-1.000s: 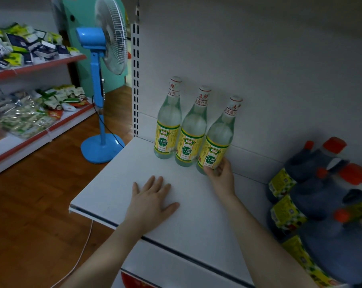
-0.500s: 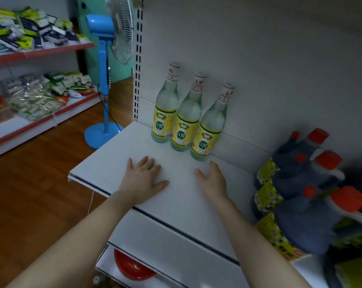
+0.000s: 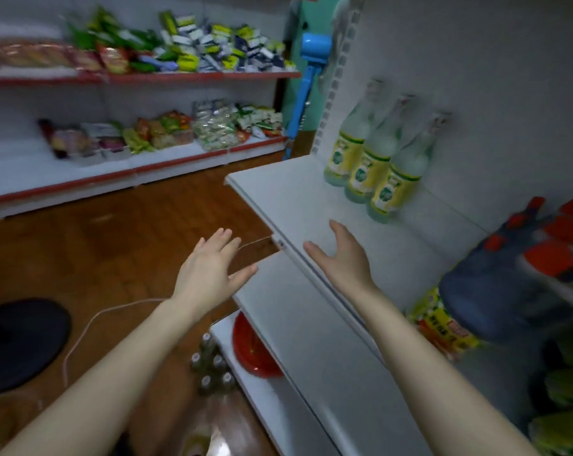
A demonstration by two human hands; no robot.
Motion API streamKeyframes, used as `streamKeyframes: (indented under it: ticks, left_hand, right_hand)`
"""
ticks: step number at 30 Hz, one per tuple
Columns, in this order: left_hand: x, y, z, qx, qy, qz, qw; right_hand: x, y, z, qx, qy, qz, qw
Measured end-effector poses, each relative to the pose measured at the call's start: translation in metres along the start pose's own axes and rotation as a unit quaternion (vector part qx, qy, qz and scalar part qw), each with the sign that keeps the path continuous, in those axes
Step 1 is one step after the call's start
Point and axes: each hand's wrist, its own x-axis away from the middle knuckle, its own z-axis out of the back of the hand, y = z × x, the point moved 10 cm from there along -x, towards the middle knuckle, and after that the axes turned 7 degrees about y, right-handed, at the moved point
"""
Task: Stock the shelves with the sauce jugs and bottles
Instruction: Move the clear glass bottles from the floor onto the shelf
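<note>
— How far along is the stocking?

— Between loads, I'd say. Three clear bottles (image 3: 370,159) with yellow labels stand in a row at the back of the white shelf (image 3: 288,205), in the upper right of the frame, shoulder to shoulder.

— And the hands?

— Neither grip has anything in it. The left hand (image 3: 212,271) is spread with its fingers straight, out over the wooden floor (image 3: 114,245) just off the shelf's front edge, at the centre of the frame. The right hand (image 3: 341,258) is spread too, above the shelf near that edge. I can't tell whether it touches the board.

— So what's next?

— My guess is fetching more stock. A cluster of capped bottles (image 3: 212,366) sits on the floor at bottom centre, under the left arm. That means reaching down, closing round one, and standing it upright beside the row. There's bare board in front of the row.

— The jugs?

— Dark jugs (image 3: 509,284) with red caps are bunched at the right edge. They're too blurred to count.

— Anything holding something?

— A red bowl-like thing (image 3: 249,350) sits on the lower shelf (image 3: 272,406), but it's too blurred to see what's in it. I can't say whether the floor bottles are packed or loose.
</note>
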Motion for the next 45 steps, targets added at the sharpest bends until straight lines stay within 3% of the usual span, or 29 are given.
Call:
streamKeyframes:
  ticks: [7, 17, 23, 30, 37, 45]
  left_hand:
    - [0.107, -0.07, 0.015, -0.057, -0.038, 0.126, 0.99]
    - [0.216, -0.133, -0.049, -0.038, -0.116, 0.202, 0.972]
    - [0.271, -0.178, -0.157, -0.057, -0.186, 0.217, 0.957]
    - [0.338, -0.243, -0.334, -0.048, -0.223, 0.251, 0.941]
    - [0.369, -0.307, -0.507, -0.019, -0.204, 0.271, 0.941]
    - [0.368, -0.381, -0.636, 0.023, -0.112, 0.292, 0.95]
  right_hand:
    - [0.063, -0.063, -0.06, -0.02, -0.089, 0.114, 0.989]
    - [0.139, 0.015, -0.185, 0.019, -0.206, 0.037, 0.978]
    - [0.186, 0.129, -0.273, 0.034, -0.233, -0.054, 0.97]
    - [0.222, 0.272, -0.412, 0.061, -0.259, -0.075, 0.961]
    - [0.228, 0.392, -0.555, 0.07, -0.255, -0.068, 0.962]
    - [0.201, 0.446, -0.681, 0.029, -0.196, 0.004, 0.98]
